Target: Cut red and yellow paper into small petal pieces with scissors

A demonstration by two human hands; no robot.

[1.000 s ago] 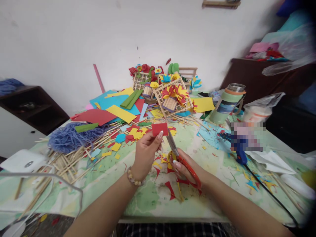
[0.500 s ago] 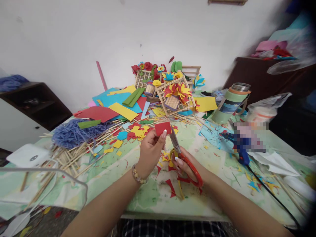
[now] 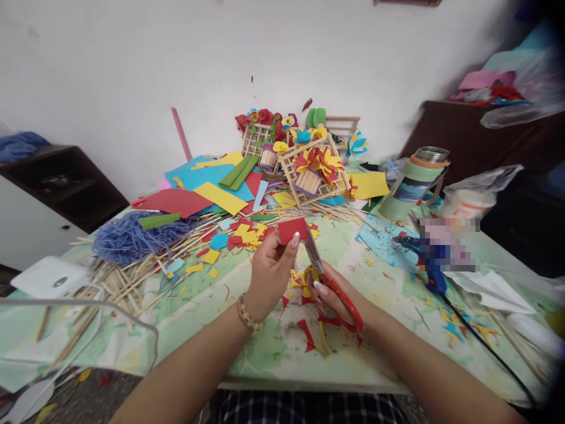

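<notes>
My left hand (image 3: 270,272) pinches a small red paper square (image 3: 291,229) and holds it up above the table. My right hand (image 3: 338,294) grips red-handled scissors (image 3: 329,277); their blades point up and meet the right edge of the red square. Red and yellow paper offcuts (image 3: 304,330) lie on the table just below both hands.
Paper flowers in stick frames (image 3: 309,168) stand at the back, with coloured sheets (image 3: 207,188), blue yarn (image 3: 130,235) and wooden sticks (image 3: 132,277) to the left. A green flask (image 3: 410,185), a blue glue gun (image 3: 430,262) with its cord and a plastic bag (image 3: 477,197) sit right.
The hands with the paper and the scissors stay together; the view has shifted slightly. The scissors sit a little closer against the red square than one second ago.
</notes>
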